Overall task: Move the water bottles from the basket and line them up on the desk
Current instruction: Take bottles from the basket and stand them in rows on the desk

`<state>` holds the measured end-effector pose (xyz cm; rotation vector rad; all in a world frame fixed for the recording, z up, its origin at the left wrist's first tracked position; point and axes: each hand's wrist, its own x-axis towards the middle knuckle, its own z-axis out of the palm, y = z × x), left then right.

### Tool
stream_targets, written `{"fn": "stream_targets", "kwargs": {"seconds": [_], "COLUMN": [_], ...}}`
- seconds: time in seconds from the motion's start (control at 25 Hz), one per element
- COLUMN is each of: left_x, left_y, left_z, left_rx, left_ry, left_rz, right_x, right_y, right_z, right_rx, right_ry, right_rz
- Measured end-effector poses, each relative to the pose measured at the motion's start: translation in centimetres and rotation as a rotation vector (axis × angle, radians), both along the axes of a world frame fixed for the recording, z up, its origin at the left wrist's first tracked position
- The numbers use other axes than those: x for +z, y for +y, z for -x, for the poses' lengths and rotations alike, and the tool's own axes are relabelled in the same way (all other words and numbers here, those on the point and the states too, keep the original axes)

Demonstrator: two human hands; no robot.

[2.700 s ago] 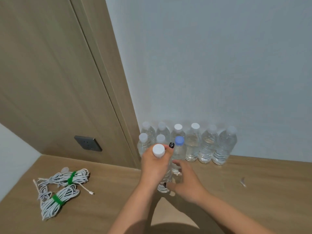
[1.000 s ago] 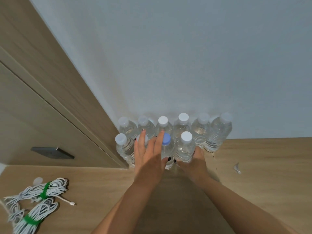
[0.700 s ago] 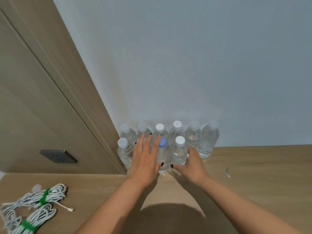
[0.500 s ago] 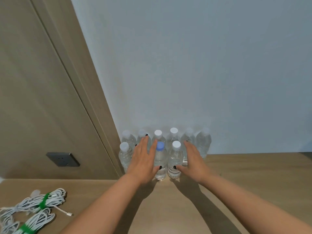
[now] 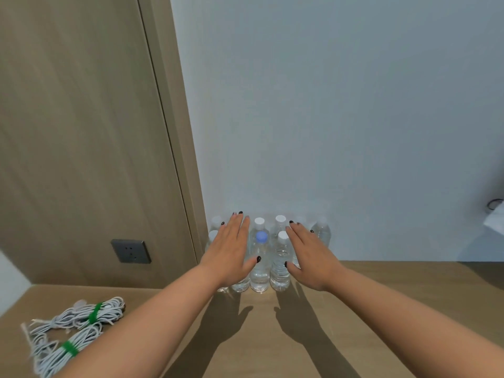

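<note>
Several clear water bottles stand in two rows against the white wall at the back of the wooden desk (image 5: 395,309). In the front row a blue-capped bottle (image 5: 260,264) stands beside a white-capped bottle (image 5: 281,264). My left hand (image 5: 231,252) is flat with straight fingers, held in front of the left bottles and hiding some of them. My right hand (image 5: 311,255) is also flat with straight fingers, in front of the right bottles. Neither hand holds anything. No basket is in view.
Two bundles of white cable (image 5: 73,331) tied with green bands lie at the desk's front left. A wooden panel with a dark wall socket (image 5: 131,251) rises on the left. Something white (image 5: 495,222) shows at the right edge.
My left hand set a white-capped bottle into the front row and let go. Both hands have since straightened and drawn slightly back from the bottles; the camera has tilted upward.
</note>
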<state>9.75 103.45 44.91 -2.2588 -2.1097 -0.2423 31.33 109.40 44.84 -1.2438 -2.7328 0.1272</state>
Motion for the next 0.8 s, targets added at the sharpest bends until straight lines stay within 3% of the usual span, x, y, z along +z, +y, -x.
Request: {"fn": "stream_targets", "kwargs": {"seconds": [0.52, 0.8], "left_x": [-0.2, 0.1], "left_y": [-9.5, -17.0], "left_z": [-2.6, -7.9], "left_rx": [0.08, 0.292], "left_ry": [-0.034, -0.066], "left_rz": [-0.13, -0.091], "right_x": [-0.5, 0.3], "right_y": [-7.6, -10.8], "right_z": [-2.2, -5.1], "right_rx": [0.075, 0.221], "right_ry": [0.079, 0.063], "right_rz": [0.049, 0.104]}}
